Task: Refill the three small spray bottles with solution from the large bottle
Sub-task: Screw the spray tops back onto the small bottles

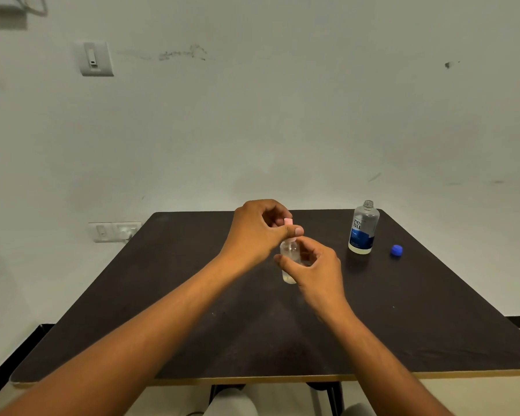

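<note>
A small clear spray bottle [289, 255] is held upright above the middle of the dark table [192, 310]. My right hand [315, 265] wraps around its body from the right. My left hand [260, 228] pinches its pink spray top [288, 221] between thumb and fingers. A little liquid shows at the bottle's bottom. The large clear bottle [363, 228] with a blue label stands uncapped at the table's far right. Its blue cap [397, 250] lies on the table just right of it. No other small spray bottle is in view.
The table's far edge meets a pale wall with a switch plate [114, 232] at table height on the left. My knees show below the table's near edge [252, 378].
</note>
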A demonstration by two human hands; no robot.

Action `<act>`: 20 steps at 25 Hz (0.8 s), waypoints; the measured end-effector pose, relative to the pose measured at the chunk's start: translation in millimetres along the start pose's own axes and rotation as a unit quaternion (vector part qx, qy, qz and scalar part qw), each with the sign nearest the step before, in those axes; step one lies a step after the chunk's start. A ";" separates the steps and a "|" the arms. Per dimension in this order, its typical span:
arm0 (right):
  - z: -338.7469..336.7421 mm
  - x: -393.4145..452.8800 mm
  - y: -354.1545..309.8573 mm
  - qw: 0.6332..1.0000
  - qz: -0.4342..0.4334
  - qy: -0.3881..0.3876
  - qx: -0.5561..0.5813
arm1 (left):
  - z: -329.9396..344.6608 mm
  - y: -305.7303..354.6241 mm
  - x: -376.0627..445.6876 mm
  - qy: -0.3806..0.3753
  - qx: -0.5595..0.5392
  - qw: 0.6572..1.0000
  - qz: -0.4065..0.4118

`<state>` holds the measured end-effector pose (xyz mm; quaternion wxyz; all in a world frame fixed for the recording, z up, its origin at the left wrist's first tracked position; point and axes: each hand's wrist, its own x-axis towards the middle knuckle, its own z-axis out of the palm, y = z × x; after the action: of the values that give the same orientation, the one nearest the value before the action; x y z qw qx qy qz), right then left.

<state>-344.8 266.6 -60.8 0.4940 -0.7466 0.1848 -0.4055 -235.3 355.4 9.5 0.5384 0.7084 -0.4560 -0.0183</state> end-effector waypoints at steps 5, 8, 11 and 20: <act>-2.3 -2.6 -1.5 1.000 0.006 -0.001 0.009 | -7.5 -0.6 6.0 -0.055 -0.018 0.998 -0.015; -1.6 -3.1 -0.7 1.000 0.012 -0.001 0.019 | -15.8 2.5 9.9 -0.140 -0.080 0.986 -0.030; -1.2 -0.1 -1.8 1.000 0.012 0.007 0.026 | -23.6 1.3 15.0 -0.164 -0.118 0.979 -0.033; 1.3 -2.6 -3.8 1.000 0.001 -0.006 0.015 | -6.3 -3.8 7.2 -0.073 -0.113 0.990 -0.050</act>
<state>-345.8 270.8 -58.7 0.5062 -0.7415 0.1764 -0.4035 -225.5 355.3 12.5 0.5785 0.6616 -0.4534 -0.1486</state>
